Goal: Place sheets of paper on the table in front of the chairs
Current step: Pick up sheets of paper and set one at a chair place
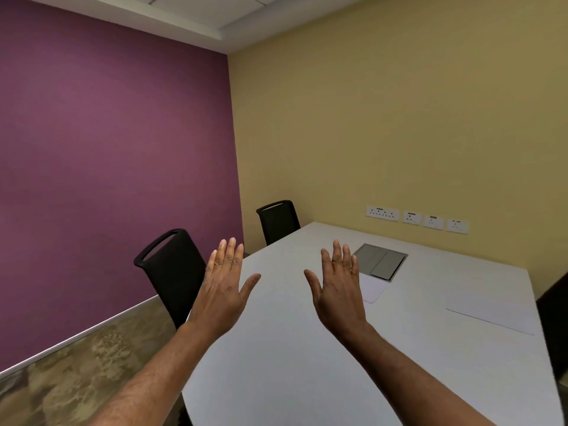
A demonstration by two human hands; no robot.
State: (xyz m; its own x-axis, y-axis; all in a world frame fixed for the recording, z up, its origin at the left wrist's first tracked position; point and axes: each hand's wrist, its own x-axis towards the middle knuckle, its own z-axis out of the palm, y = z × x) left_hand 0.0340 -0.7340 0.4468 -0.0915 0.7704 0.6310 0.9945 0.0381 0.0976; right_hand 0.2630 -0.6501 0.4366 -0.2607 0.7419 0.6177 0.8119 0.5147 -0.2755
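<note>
Both my hands are raised flat over the white table [292,364], palms down and holding nothing. My left hand [222,287] hovers at the table's left edge, next to a black chair [172,272]. My right hand [336,287] is spread over the table's middle. One white sheet of paper [488,305] lies at the right, before a dark chair [554,327] at the frame's edge. Another sheet of paper [373,289] lies partly hidden behind my right hand. A second black chair [278,221] stands at the far left corner.
A grey cable hatch [381,261] is set into the table beyond my right hand. Wall sockets [416,218] line the yellow wall behind the table. A purple wall and patterned beige floor [76,373] lie to the left.
</note>
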